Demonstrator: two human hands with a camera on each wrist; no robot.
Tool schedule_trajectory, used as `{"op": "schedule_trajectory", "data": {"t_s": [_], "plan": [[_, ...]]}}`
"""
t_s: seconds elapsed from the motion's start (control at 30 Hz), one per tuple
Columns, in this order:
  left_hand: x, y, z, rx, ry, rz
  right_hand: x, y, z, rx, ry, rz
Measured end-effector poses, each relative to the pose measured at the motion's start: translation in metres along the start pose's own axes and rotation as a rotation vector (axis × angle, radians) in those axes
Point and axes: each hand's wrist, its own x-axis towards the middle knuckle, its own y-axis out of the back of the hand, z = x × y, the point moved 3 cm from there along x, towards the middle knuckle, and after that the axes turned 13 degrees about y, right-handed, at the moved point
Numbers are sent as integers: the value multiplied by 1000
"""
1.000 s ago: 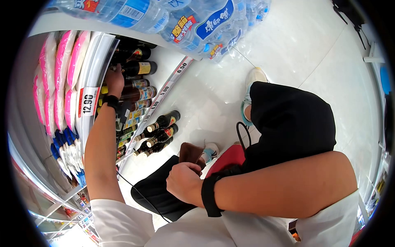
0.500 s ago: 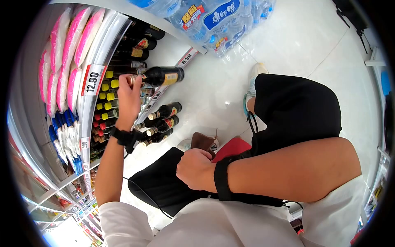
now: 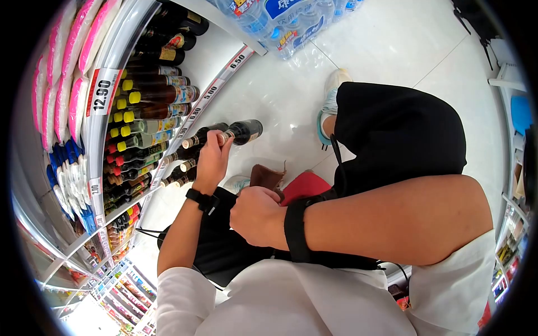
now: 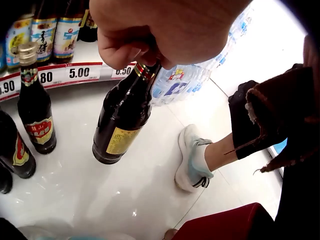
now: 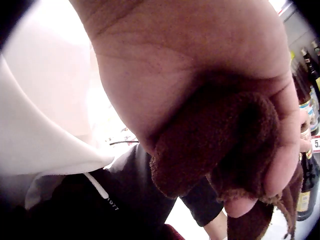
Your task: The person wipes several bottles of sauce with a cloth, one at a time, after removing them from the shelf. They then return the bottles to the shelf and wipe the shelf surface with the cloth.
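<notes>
In the head view my left hand (image 3: 213, 163) pinches a dark glass bottle (image 3: 246, 131) by its neck, above the floor beside other dark bottles (image 3: 196, 137) standing there. The left wrist view has the held bottle (image 4: 122, 117) tilted, its yellow label showing, with the left hand (image 4: 160, 30) round its top. My right hand (image 3: 256, 217) grips a brown cloth (image 3: 267, 178) near my lap. Seen by the right wrist camera, the fingers of the right hand (image 5: 200, 55) curl round the bunched cloth (image 5: 200, 145).
Shelf rows of bottles (image 3: 162, 92) lie at the left, behind a price rail (image 3: 210, 92). White and pink bags (image 3: 78, 45) are stacked above. Packs of bottled water (image 3: 291, 22) stand at the top. A red object (image 3: 305, 187) is between my legs.
My left hand has drawn the bottle out of the shelf and carried it down and right, over to the bottles on the floor. The right hand still holds the cloth.
</notes>
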Motion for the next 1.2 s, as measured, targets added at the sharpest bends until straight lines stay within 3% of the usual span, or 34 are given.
{"op": "schedule_trajectory", "data": {"t_s": [0.37, 1.2], "plan": [[-5, -37, -22, 79, 41, -81, 2, -3, 3, 11, -39, 26], [-7, -50, -21, 93, -29, -71, 7, -5, 12, 28, -53, -19]]}}
